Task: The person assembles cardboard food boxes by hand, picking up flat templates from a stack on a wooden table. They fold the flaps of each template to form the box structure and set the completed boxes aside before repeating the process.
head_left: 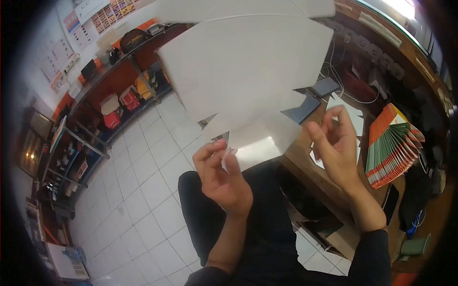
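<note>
A large white die-cut cardboard sheet (248, 66) stands up before me, with creases and flaps along its edges. Its lower panel (257, 148) catches a bright reflection. My left hand (222, 178) pinches the lower left edge of that panel between thumb and fingers. To the right of the sheet, my right hand (338, 148) is raised with its fingers apart and curved, close to the panel's right corner and holding nothing.
On the wooden desk (305, 164) at the right are white cut pieces (352, 114), a fanned stack of orange and green packets (393, 148), a dark phone (391, 204), cables and a green cup (415, 245). Shelves (138, 59) line the left wall above a tiled floor.
</note>
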Tool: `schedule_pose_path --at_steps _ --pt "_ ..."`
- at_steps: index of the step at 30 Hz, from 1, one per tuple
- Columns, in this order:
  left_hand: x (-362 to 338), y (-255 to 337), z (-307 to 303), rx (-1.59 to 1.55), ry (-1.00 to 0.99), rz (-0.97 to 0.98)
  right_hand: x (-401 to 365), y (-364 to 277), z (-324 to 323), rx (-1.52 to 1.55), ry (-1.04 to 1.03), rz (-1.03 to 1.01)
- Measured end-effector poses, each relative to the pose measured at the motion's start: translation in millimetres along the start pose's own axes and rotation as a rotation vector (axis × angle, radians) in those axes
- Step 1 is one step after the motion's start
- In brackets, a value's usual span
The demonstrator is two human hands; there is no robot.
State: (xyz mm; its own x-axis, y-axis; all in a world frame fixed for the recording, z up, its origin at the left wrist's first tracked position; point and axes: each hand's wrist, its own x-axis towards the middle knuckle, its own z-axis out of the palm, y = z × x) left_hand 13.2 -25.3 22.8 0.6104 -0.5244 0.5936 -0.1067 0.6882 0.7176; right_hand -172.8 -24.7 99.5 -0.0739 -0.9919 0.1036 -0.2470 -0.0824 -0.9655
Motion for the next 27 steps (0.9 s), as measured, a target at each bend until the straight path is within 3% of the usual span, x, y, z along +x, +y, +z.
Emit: schedule_pose_path --at_steps 1,2,4,5,7,9,11,13,14,19,21,23,27 --pt "-0.8 -2.2 -0.7 0.001 0.004 0.002 -1.9 -3.8 -3.9 0.063 -0.050 0.197" --pt "-3.4 -3.6 -1.7 0.147 -0.176 0.156 -2.5 -1.4 -0.1 0.062 -0.054 0.196" --pt "-5.9 -0.7 1.0 0.339 -0.514 0.371 -7.9 6.5 15.1 0.209 -0.280 -0.349" --pt "-8.1 -1.2 2.8 0.333 -0.514 0.368 -15.4 8.8 23.8 0.304 -0.233 -0.355" --pt "-12.9 -2.8 7.6 0.318 -0.701 0.433 -16.7 6.0 22.3 0.475 -0.238 -0.238" --pt "-11.0 -4.0 4.5 0.285 -0.686 0.463 -14.8 6.0 13.4 0.317 -0.201 -0.179" --pt "-12.3 -8.2 -2.2 0.111 -0.498 0.399 -14.2 10.5 3.2 0.161 -0.173 -0.124" --pt "-14.1 -4.1 -2.2 0.027 -0.405 0.353 -20.8 28.5 -3.5 -0.480 -0.153 -0.586" --pt "-15.1 1.5 0.6 0.011 -0.380 0.302 -19.2 37.2 4.3 -0.469 -0.083 -0.402" --pt "-20.6 10.5 6.9 -0.073 -0.330 0.062 -18.7 44.1 21.3 -0.625 -0.082 -0.551" --pt "-16.7 16.3 2.8 -0.085 -0.354 0.050 -17.9 43.1 21.7 -0.653 -0.079 -0.590" --pt "-17.0 23.1 -0.7 -0.253 -0.388 -0.241 -16.7 41.7 22.5 -0.671 -0.076 -0.618" --pt "-1.6 16.0 -8.5 -0.230 -0.533 -0.080 -14.9 39.5 22.1 -0.691 -0.069 -0.666"
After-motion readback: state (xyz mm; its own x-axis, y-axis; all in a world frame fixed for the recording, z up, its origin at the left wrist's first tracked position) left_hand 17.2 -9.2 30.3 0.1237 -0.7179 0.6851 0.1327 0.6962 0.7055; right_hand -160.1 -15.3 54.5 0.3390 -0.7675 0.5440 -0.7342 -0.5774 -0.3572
